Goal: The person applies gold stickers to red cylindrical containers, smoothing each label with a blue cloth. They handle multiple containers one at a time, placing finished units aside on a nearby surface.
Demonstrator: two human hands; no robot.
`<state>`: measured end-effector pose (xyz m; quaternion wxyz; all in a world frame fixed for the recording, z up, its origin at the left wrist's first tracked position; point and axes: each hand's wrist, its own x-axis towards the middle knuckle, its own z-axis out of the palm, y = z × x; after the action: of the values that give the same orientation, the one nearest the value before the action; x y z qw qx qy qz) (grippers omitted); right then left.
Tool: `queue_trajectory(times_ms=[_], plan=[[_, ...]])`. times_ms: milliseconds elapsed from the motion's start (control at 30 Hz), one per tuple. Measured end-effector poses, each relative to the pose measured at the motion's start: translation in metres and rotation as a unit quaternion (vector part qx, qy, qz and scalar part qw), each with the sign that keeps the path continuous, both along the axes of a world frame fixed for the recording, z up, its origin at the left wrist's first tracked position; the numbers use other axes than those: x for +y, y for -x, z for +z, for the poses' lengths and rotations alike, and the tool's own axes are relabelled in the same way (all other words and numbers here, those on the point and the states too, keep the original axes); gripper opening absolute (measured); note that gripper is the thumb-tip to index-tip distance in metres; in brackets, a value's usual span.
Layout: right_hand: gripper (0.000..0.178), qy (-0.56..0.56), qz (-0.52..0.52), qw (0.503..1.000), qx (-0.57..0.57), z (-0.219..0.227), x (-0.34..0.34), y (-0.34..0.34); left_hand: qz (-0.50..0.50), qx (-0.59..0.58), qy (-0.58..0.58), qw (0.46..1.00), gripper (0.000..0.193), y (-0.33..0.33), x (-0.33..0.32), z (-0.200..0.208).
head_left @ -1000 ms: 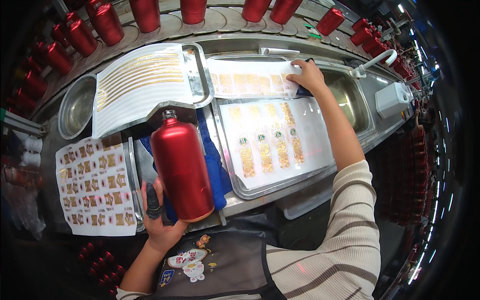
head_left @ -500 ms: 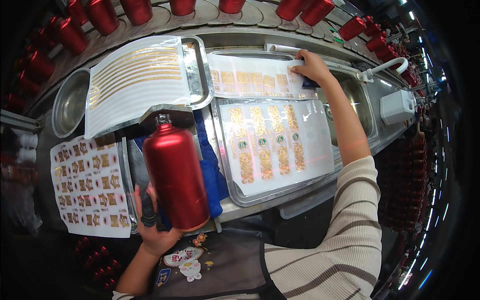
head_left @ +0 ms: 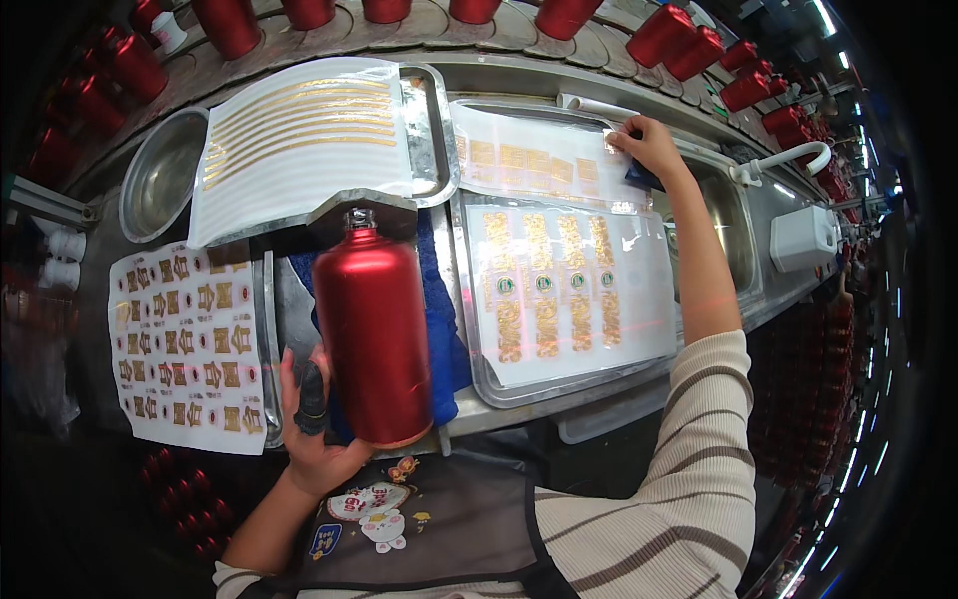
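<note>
A red metal bottle (head_left: 373, 329) with a bare threaded neck leans over the blue cloth (head_left: 444, 329). My left hand (head_left: 321, 454) cups it low on its left side, a black cover on one finger. At the far right, my right hand (head_left: 651, 150) pinches a small gold decal (head_left: 611, 143) between thumb and fingertips. Beneath it is a clear-covered sheet (head_left: 519, 125) with a row of gold square decals. Nearer lies another sheet (head_left: 639, 299) bearing four long gold strips with green round marks, on a metal tray (head_left: 489, 391).
A sheet of thin gold bands (head_left: 299, 130) covers a tray at upper left, beside a metal bowl (head_left: 160, 180). Another decal sheet (head_left: 190, 349) lies left. A sink (head_left: 714, 235), a white tap (head_left: 788, 160) and a white jug (head_left: 803, 240) stand right. Red bottles (head_left: 389, 8) line a conveyor (head_left: 419, 35) behind.
The whole view has shifted, moving the scene slightly rightward. My right fingertips have drawn back from the far sheet, with a small decal now showing in them. My left hand keeps the bottle.
</note>
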<state>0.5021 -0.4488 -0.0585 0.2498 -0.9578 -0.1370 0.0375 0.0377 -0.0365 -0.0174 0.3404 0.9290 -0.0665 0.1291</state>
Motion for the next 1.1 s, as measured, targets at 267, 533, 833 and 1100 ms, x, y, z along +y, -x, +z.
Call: queue_trajectory(times_ms=[267,533,833,1100], plan=[[0.028,-0.113,-0.129,0.975,-0.139,0.0,-0.002,0.011,-0.001,-0.003,0.005,1.0,0.106,0.0,0.0,0.0],[0.021,-0.305,-0.276,0.912,-0.01,-0.047,-0.135,0.026,-0.002,0.003,0.016,1.0,0.103,0.0,-0.003,0.0],[0.039,0.041,-0.344,0.938,0.008,-0.073,-0.175,0.033,0.005,-0.013,0.029,0.999,0.099,-0.002,-0.008,0.002],[0.037,0.042,-0.264,0.956,-0.123,-0.055,-0.177,0.035,0.001,-0.076,0.033,0.997,0.097,-0.013,-0.007,0.014]])
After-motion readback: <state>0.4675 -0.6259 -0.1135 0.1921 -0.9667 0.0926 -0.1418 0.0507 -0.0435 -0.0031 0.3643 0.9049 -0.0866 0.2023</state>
